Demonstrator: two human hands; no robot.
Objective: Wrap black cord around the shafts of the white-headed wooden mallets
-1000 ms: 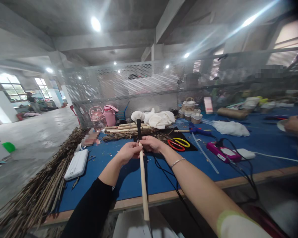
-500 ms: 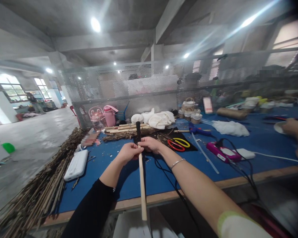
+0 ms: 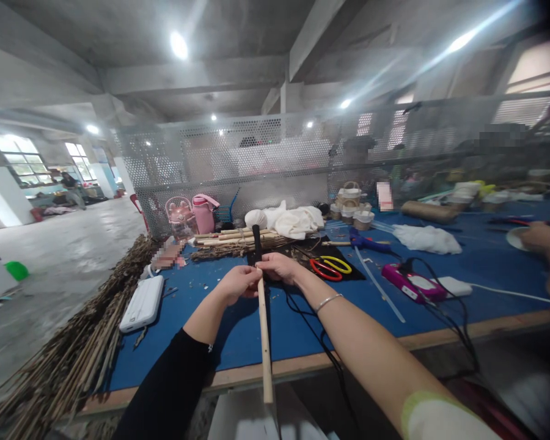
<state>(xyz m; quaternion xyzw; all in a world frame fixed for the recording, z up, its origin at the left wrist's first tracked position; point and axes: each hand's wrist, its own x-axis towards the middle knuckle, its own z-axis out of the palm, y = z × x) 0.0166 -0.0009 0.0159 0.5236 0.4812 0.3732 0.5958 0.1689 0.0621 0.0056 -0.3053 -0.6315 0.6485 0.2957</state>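
Note:
A pale peeled wooden stick (image 3: 264,336) points towards me, its near end out past the table edge. My left hand (image 3: 239,285) pinches its far end between thumb and fingers. Right beside it, my right hand (image 3: 277,269) is closed with its fingertips at the same end, touching a black strip (image 3: 257,241). The strip stretches away beyond my hands, and a dark band also runs along the stick's right side. Whether the strip is wrapped round the stick is hidden by my fingers.
More peeled sticks (image 3: 238,236) and white cloth (image 3: 297,220) lie behind. Scissors (image 3: 327,269), a blue glue gun (image 3: 369,242) and a purple device (image 3: 412,284) with cords are on the right. A power bank (image 3: 142,304) and dry twigs (image 3: 87,330) lie left. Another person's hand (image 3: 545,241) is far right.
The stick has turned a little, so small dark knots now show on its upper face. Both hands stay together at its far end. The view has shifted slightly.

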